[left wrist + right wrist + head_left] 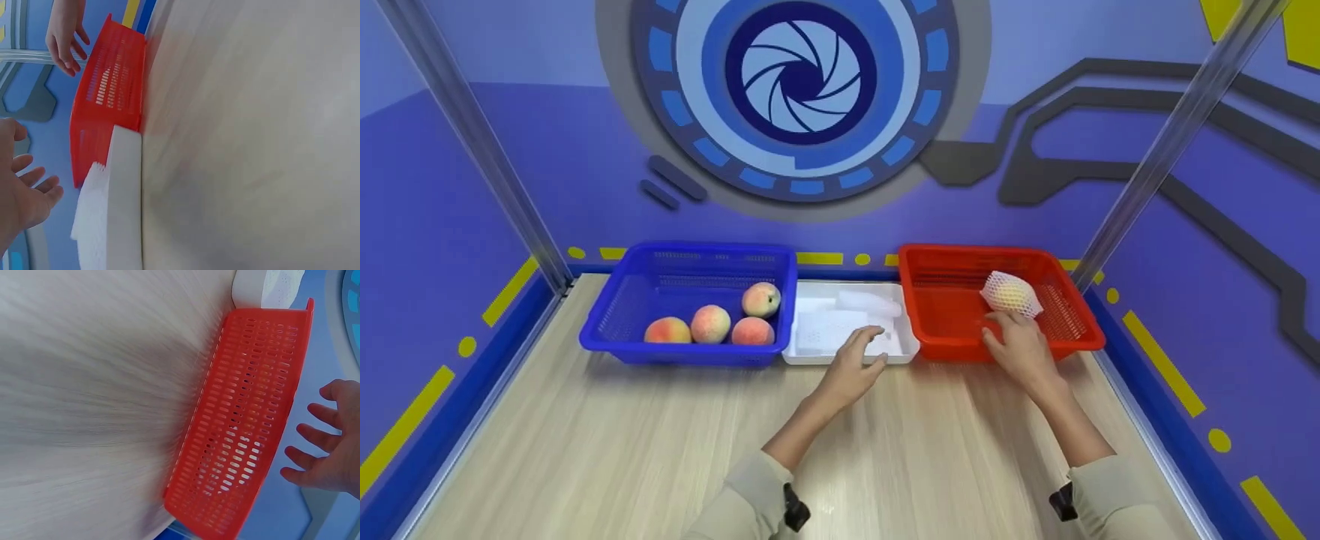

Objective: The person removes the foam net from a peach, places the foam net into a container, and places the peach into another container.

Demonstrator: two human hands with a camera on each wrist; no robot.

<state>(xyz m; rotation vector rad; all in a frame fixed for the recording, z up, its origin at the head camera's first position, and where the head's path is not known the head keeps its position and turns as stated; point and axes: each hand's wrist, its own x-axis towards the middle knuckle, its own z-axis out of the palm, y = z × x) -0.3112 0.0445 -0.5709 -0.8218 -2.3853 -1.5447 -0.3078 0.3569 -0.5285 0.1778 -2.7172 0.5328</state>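
In the head view my right hand [1021, 351] is over the front rim of the red basket [952, 349], fingers spread and relaxed. Just beyond its fingertips lies a peach in a white foam net [1011, 294], inside that basket; whether they touch I cannot tell. My left hand [853, 367] hovers above the front of a white tray [810, 358], its fingers loosely bent around nothing. Flat white foam nets [832, 330] lie in the tray. In the right wrist view the right hand [332, 444] shows nothing in its grasp. The left wrist view shows the left hand [25, 188] holding nothing.
A blue basket [607, 334] with several bare peaches [710, 324] stands left of the tray. The three containers sit side by side along the back wall on a wooden table [660, 442]. Metal posts [1174, 142] rise at both back corners.
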